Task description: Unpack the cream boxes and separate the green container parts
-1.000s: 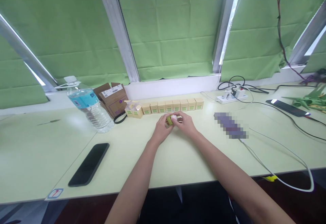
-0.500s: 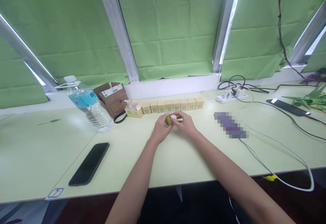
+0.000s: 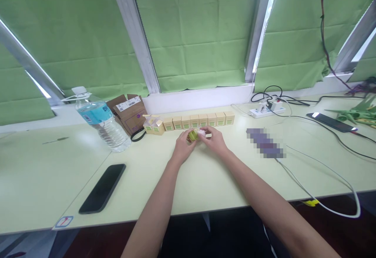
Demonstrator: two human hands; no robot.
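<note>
Close together over the table, both my hands work on small items. My left hand (image 3: 182,149) is closed around a small yellow-green box (image 3: 193,135), gripped between thumb and fingers. In my right hand (image 3: 216,141), thumb and fingers pinch a small pale pinkish-white item (image 3: 201,132) right beside the box; its exact kind is too small to tell. Just beyond my fingers, several small cream boxes (image 3: 186,123) with green labels stand side by side in a row. At the row's left end is a group of similar boxes under clear plastic wrap (image 3: 154,125).
On the left stand a large water bottle (image 3: 102,123) and an open cardboard box (image 3: 129,116); a black phone (image 3: 102,188) lies nearer. To the right are a power strip (image 3: 267,111) with cables, another phone (image 3: 331,122) and a blurred-out item (image 3: 266,143).
The yellow-green box in my left hand has shifted slightly left, apart from the pale item, and more of it shows. My right hand has barely moved.
</note>
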